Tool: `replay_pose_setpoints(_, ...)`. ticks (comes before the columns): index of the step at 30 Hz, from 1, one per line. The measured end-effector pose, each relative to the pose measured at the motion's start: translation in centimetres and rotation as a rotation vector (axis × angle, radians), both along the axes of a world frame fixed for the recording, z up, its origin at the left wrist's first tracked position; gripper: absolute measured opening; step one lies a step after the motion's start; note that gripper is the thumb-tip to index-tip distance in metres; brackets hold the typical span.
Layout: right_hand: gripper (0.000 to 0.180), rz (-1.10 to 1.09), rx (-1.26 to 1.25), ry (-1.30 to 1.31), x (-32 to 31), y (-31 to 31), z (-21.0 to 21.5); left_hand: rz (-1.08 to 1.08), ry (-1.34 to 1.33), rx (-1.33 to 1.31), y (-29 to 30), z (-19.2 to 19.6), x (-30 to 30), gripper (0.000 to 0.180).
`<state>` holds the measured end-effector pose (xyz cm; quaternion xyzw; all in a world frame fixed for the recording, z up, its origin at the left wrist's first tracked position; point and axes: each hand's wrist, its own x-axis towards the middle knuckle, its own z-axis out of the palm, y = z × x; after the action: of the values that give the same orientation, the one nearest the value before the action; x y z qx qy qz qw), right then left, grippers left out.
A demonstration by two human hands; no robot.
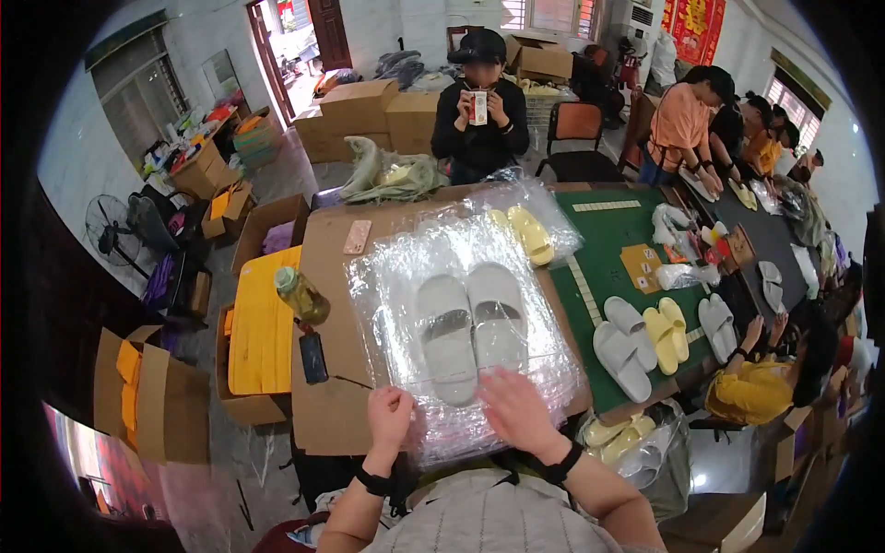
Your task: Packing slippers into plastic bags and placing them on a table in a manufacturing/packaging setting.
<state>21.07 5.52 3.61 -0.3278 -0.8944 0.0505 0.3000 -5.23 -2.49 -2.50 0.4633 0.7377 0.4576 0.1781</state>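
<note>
In the lower centre of the frame, the right hand point(516, 415) is blurred, and its fingers partly hide the heel of one grey slipper point(498, 346). The left hand point(391, 419) has curled fingers; whether they grip the plastic bags point(383, 295), I cannot tell. The forearms are cut by the lower edge. At upper right, the upper edge cuts a red banner point(693, 29); its writing is too small.

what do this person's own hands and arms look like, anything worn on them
The left hand and right hand are ungloved. The left wristband and right wristband are both black. No sleeves show on the forearms.
</note>
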Motion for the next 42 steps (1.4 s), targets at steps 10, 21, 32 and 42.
replay_pose_setpoints(10,0.064,0.132,-0.158,-0.306,-1.5,0.1,-3.5,-0.347,0.604,0.087,-0.3,4.7,3.5,0.056)
replay_pose_setpoints(21,0.067,-0.223,-0.193,-0.311,3.0,2.3,-3.7,-0.525,0.606,-0.119,0.4,-0.4,2.6,0.064)
replay_pose_setpoints(32,0.070,0.131,-0.232,-0.152,-5.0,-1.4,-2.2,-0.555,0.707,-0.142,0.7,-0.4,2.5,0.065)
replay_pose_setpoints(42,0.066,-0.175,-0.204,-0.245,2.5,1.9,-4.2,-0.526,0.648,-0.109,0.6,-0.2,3.4,0.068)
